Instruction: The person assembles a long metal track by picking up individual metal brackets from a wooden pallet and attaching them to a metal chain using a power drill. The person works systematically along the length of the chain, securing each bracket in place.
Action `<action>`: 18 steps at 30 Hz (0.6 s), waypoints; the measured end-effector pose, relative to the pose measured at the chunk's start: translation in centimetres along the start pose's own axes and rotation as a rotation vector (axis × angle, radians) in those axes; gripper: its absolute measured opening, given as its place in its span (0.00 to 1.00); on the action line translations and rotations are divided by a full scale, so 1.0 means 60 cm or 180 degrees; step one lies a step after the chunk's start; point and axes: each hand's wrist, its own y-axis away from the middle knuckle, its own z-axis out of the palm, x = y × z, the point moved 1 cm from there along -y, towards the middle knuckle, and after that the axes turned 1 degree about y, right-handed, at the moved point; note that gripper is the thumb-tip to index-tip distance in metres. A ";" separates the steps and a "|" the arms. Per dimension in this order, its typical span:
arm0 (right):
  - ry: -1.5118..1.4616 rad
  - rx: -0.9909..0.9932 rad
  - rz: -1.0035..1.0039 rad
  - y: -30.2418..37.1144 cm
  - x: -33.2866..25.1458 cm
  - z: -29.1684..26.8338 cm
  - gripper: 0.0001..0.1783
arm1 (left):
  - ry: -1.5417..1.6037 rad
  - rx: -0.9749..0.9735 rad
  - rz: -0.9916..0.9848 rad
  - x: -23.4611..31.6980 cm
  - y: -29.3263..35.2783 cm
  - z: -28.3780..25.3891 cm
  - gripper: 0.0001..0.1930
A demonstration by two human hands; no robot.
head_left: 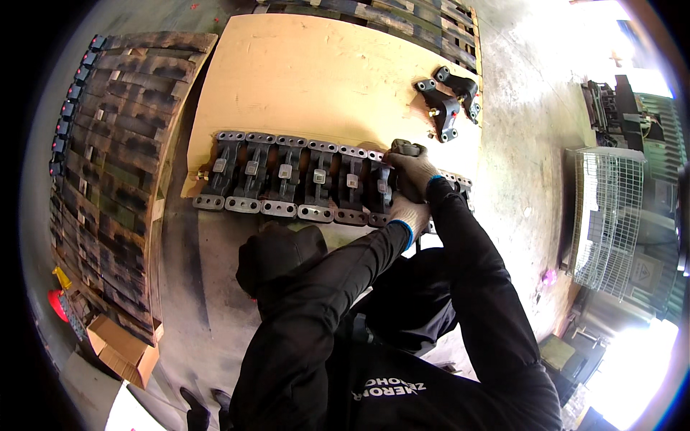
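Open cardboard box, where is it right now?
The open cardboard box is at the head view's lower left, beside the near end of the slatted wooden pallet.

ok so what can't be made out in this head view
All in the head view:
- Left hand: fingertips hidden among the dark metal parts.
- Right hand: its palm faces away, so its exact grip is hidden.
- Part of the row's right end: behind the right sleeve.
- Far pallet: cut off by the top edge, partly covered by cardboard.
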 end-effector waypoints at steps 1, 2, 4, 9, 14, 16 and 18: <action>-0.0024 -0.0039 -0.0017 -0.003 0.004 0.002 0.67 | 0.0054 -0.0073 0.0002 -0.003 -0.005 0.001 0.32; -0.0049 -0.0076 -0.0035 -0.005 0.008 0.004 0.66 | 0.0109 -0.0059 0.0015 -0.008 -0.006 0.002 0.33; -0.0093 -0.0164 -0.0109 0.010 -0.004 0.014 0.66 | 0.0230 0.0069 0.0041 -0.015 -0.001 0.000 0.34; -0.0258 -0.0050 -0.0126 0.001 0.011 0.013 0.56 | 0.0134 -0.0038 0.0022 0.010 0.018 -0.005 0.35; 0.0103 0.0138 -0.0019 -0.021 0.031 -0.002 0.55 | 0.0126 -0.0163 0.0027 -0.010 -0.002 0.010 0.36; 0.0038 0.0070 -0.0026 -0.008 0.025 -0.007 0.56 | 0.0027 -0.0096 -0.0037 0.000 0.008 0.014 0.35; -0.0121 0.0002 -0.0240 0.004 0.014 0.000 0.60 | 0.0221 -0.0196 0.0039 -0.007 0.000 0.015 0.34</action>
